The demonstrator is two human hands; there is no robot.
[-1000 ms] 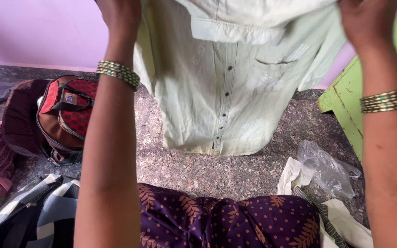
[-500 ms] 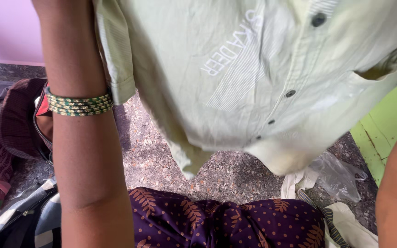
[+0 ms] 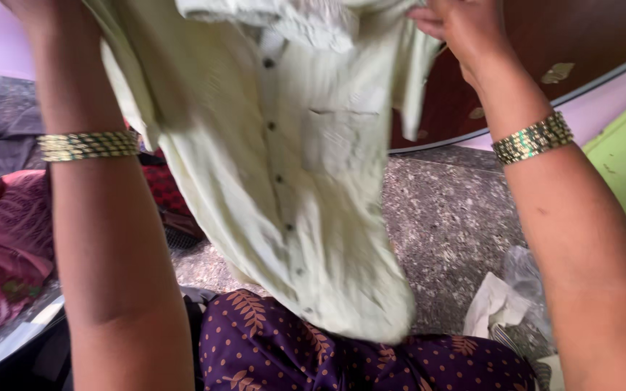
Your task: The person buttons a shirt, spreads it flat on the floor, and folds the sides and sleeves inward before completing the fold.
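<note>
1. Aloft, the pale green button-up shirt [image 3: 284,188] hangs unfolded over the lap.
2. Right hand [image 3: 465,29] pinches its shoulder; left hand [image 3: 34,14] grips the other, mostly out of frame.
3. Folding not yet begun, judging by the loose hang.

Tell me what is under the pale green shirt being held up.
Under the hanging shirt lie the speckled stone floor and purple dotted cloth over the lap. Left of it, a red bag peeks out, mostly covered. The floor straight behind the shirt is hidden.
</note>
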